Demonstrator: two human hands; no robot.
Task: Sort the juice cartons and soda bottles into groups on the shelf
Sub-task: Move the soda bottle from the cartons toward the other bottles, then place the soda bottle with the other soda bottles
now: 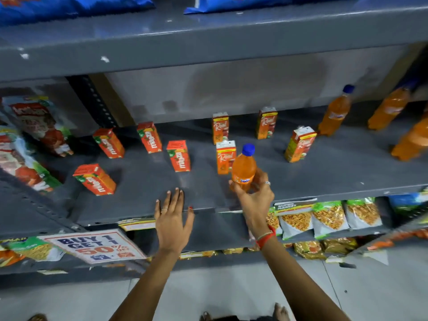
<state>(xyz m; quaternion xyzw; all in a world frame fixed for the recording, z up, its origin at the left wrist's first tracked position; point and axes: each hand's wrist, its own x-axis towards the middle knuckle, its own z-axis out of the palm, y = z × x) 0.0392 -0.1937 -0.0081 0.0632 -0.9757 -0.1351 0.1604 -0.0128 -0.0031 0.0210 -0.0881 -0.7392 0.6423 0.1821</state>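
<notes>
The small orange soda bottle (243, 171) with the blue cap stands upright near the front of the grey shelf (324, 172), just in front of a "Real" juice carton (225, 156). The right hand (253, 195) wraps its lower body, fingers (262, 179) closed round the label band and thumb on the near side. Full of liquid, it is likely fairly heavy for its size; the plastic wall is smooth and may give a little, so the waist at the label looks the surest hold. The left hand (172, 216) lies flat and open on the shelf edge, holding nothing. Three more orange bottles (334, 112) stand well apart at the right, four red cartons (178, 156) to the left.
</notes>
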